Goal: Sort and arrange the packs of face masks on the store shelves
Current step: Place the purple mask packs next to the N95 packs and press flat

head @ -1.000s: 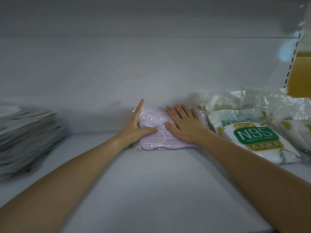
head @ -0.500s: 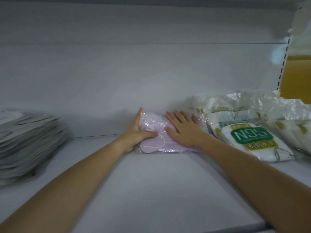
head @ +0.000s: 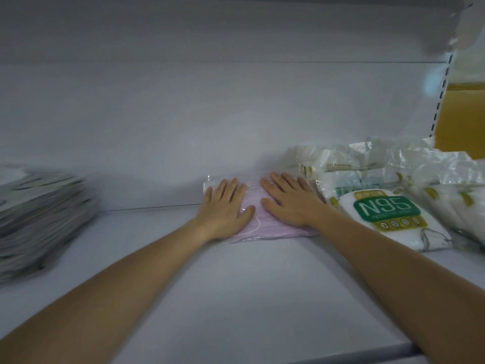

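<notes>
A clear pack of pale purple face masks point(head: 265, 228) lies flat at the back of the white shelf point(head: 236, 298), against the rear wall. My left hand point(head: 224, 206) rests palm down on its left half, fingers straight. My right hand point(head: 288, 203) presses flat on its right half, fingers spread. Directly to the right lies a white N95 mask pack with a green label point(head: 388, 219), among several more clear-wrapped white packs point(head: 367, 164). A stack of grey-white flat packs point(head: 36, 214) sits at the far left, blurred.
The slotted shelf upright point(head: 441, 95) runs up at the right, with an orange-yellow panel point(head: 462, 116) beyond it. The shelf's front edge point(head: 315, 354) crosses the bottom. Bare shelf surface lies between the left stack and the purple pack.
My left hand has moved from gripping the pack's left edge to lying flat on top of it. The right hand stays flat on the pack. The view has shifted slightly.
</notes>
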Demonstrator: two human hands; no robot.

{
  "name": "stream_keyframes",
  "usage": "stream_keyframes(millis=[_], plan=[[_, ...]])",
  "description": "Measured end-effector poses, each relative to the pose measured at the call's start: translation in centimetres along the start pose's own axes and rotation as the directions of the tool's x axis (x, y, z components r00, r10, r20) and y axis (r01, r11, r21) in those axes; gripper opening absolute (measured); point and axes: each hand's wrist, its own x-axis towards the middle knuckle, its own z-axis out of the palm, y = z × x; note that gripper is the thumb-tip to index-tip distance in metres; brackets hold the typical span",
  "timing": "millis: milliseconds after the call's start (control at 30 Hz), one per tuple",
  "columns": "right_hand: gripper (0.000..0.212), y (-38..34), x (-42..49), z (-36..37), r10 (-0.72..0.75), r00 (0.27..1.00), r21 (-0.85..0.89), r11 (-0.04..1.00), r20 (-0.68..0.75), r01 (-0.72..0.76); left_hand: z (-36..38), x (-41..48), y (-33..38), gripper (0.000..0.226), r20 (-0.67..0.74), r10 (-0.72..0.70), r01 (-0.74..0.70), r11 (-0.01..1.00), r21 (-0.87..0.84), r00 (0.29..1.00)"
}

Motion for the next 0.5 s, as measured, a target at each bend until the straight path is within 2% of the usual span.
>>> stream_keyframes(millis=[67,167,300,433,500], plan=[[0.059,0.0,0.0,-0.2,0.007,1.000,0.013,1.000,0.009,-0.007,-0.8,0.1,0.3,0.062,-0.008,-0.010,0.010,1.000,0.008,1.000],[0.061,0.4,0.3,-0.7,0.027,0.996,0.028,0.999,-0.081,-0.025,-1.2,0.5,0.1,0.062,-0.070,-0.019,0.019,1.000,-0.007,0.997],[0.064,0.4,0.4,-0.2,0.054,0.997,0.029,0.998,0.057,-0.055,-0.9,0.7,0.1,0.067,0.069,-0.040,0.044,0.997,-0.057,0.997],[0.065,0.6,0.7,-0.8,0.051,0.998,0.038,0.998,-0.034,-0.050,-1.1,1.1,-0.2,0.068,-0.005,-0.017,0.017,0.997,-0.078,1.000],[0.064,0.4,0.9,-0.8,0.079,0.997,0.078,0.994,0.005,-0.080,-0.7,1.1,-0.3,0.069,0.057,-0.021,0.026,0.995,-0.091,0.998]])
